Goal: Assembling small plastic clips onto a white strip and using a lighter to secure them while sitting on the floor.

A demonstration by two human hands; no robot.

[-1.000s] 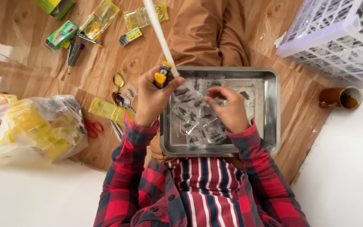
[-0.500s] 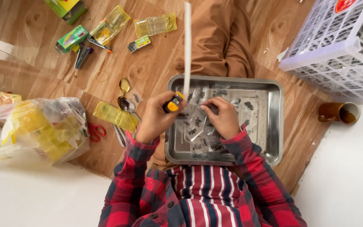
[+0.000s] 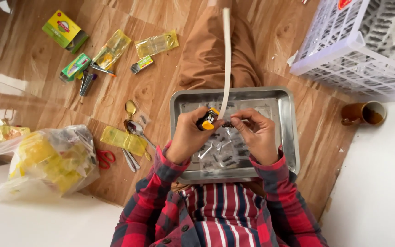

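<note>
hands meet over the metal tray (image 3: 289, 137): left hand (image 3: 189, 136) clenches a yellow-black lighter (image 3: 207, 119) touching a white strip (image 3: 226, 59); right hand (image 3: 257, 135) pinches a small dark piece (image 3: 228, 124) just beside it.

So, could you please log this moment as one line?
left hand: holds lighter | right hand: pinches small packet | over metal tray

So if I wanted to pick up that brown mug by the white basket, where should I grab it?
Probably by the handle. The brown mug stands upright on the wooden floor, its handle sticking out toward the metal tray. Come from that side; the white basket crowds the far side, and there seems to be drink inside, so keep it level.
</note>
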